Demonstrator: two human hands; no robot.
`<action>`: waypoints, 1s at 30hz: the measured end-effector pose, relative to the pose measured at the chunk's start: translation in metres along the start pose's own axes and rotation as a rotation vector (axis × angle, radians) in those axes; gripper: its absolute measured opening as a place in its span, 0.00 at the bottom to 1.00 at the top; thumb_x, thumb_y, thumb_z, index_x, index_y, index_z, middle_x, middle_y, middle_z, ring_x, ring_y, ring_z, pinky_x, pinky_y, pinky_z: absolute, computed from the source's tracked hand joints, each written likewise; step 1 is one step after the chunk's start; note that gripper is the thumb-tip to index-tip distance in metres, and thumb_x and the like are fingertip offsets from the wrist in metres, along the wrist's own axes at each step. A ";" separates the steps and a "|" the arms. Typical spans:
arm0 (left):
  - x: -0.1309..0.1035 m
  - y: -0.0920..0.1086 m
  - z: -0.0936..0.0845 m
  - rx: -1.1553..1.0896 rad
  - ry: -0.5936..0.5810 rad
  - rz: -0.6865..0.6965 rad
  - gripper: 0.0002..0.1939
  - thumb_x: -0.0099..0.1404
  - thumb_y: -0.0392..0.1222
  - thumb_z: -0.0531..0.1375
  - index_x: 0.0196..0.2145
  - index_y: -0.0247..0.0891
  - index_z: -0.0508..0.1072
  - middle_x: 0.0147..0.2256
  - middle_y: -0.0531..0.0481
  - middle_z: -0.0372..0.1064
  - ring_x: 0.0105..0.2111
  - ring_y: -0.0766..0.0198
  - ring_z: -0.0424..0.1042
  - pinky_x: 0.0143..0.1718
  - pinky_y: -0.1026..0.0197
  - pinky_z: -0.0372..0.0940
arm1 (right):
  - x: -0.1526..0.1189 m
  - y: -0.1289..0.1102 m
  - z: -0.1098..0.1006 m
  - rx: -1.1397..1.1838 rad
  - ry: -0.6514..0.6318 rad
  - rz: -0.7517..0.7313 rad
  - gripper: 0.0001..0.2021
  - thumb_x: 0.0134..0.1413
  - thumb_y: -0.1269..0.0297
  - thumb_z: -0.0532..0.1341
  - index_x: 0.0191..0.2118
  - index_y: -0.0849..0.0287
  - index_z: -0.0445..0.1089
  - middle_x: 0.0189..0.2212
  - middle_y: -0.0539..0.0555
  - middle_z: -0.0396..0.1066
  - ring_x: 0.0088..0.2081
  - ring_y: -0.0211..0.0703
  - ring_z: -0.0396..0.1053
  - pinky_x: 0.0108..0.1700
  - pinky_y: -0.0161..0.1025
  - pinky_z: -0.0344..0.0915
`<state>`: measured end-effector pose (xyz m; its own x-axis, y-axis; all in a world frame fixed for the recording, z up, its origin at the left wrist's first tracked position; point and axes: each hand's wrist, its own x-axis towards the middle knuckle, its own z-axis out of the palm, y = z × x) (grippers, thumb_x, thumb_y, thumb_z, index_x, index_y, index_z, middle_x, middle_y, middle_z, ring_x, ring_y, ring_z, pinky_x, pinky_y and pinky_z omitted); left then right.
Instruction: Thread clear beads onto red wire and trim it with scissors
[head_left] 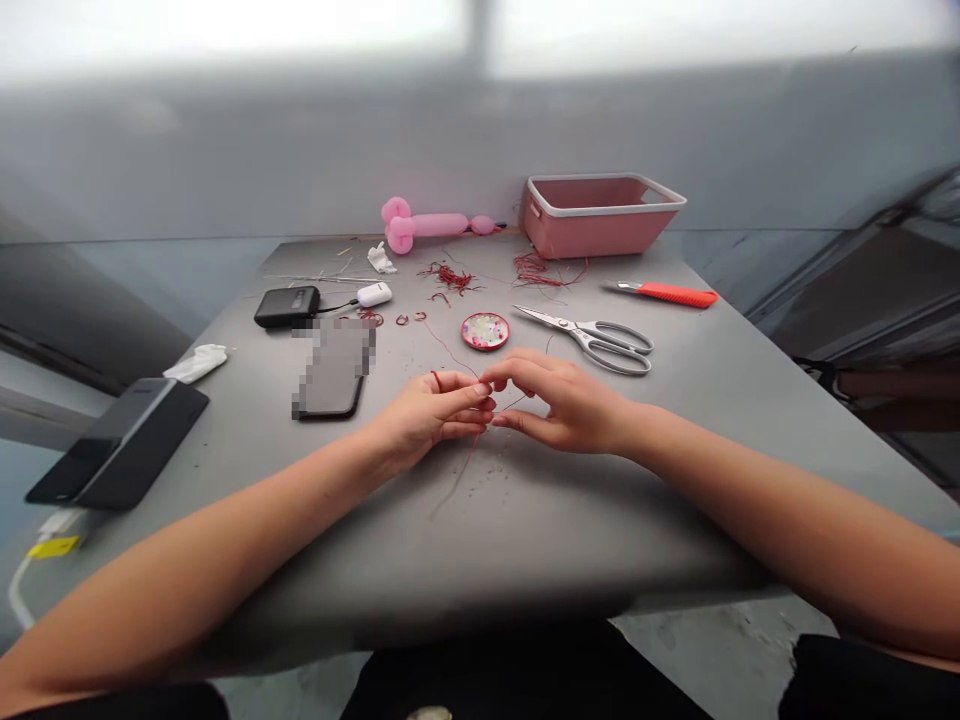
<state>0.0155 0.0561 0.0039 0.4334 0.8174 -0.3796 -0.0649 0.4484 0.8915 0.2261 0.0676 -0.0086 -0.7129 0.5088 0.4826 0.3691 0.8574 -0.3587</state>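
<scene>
My left hand [448,408] and my right hand [559,398] meet over the middle of the grey table. The left fingers are pinched on a thin red cord [456,357], which runs up and away to the left, with another end hanging down toward the table's front. Thumb and forefinger of my right hand close at the same spot, beside the left fingertips; a dark strand passes beneath its palm. A red ring circles one left finger. Just beyond the hands lies a small round red-rimmed dish [485,331] of tiny colourful bits. What sits between the fingertips is too small to make out.
Scissors [600,338] and a red-handled cutter [667,294] lie to the right. Red cord scraps [452,277] and a pink bin [600,225] are at the back, beside a pink balloon shape [431,225]. A phone [335,370], power bank [287,306] and tablet stand [124,440] are left.
</scene>
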 end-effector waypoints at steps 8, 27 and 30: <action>0.004 -0.010 -0.007 0.041 -0.027 0.046 0.15 0.56 0.47 0.70 0.33 0.33 0.72 0.29 0.51 0.72 0.29 0.69 0.72 0.35 0.63 0.66 | -0.006 0.008 0.007 -0.294 0.110 -0.166 0.09 0.65 0.66 0.56 0.46 0.62 0.69 0.36 0.59 0.74 0.36 0.45 0.72 0.38 0.42 0.69; 0.005 -0.018 -0.005 0.090 -0.018 0.111 0.16 0.53 0.43 0.71 0.33 0.35 0.70 0.29 0.56 0.70 0.30 0.71 0.71 0.37 0.63 0.67 | -0.011 -0.002 0.009 -0.318 0.234 -0.191 0.07 0.59 0.75 0.61 0.43 0.59 0.70 0.33 0.55 0.77 0.32 0.41 0.71 0.36 0.39 0.68; 0.006 -0.017 -0.006 0.024 0.021 0.115 0.17 0.52 0.44 0.72 0.33 0.35 0.69 0.29 0.58 0.68 0.29 0.72 0.71 0.38 0.63 0.68 | -0.012 0.001 0.002 -0.424 0.245 -0.190 0.11 0.58 0.79 0.60 0.43 0.56 0.69 0.36 0.54 0.77 0.35 0.41 0.72 0.39 0.40 0.70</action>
<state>0.0140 0.0557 -0.0152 0.4052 0.8704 -0.2798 -0.0914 0.3431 0.9349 0.2339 0.0620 -0.0161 -0.6490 0.3005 0.6990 0.4919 0.8666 0.0842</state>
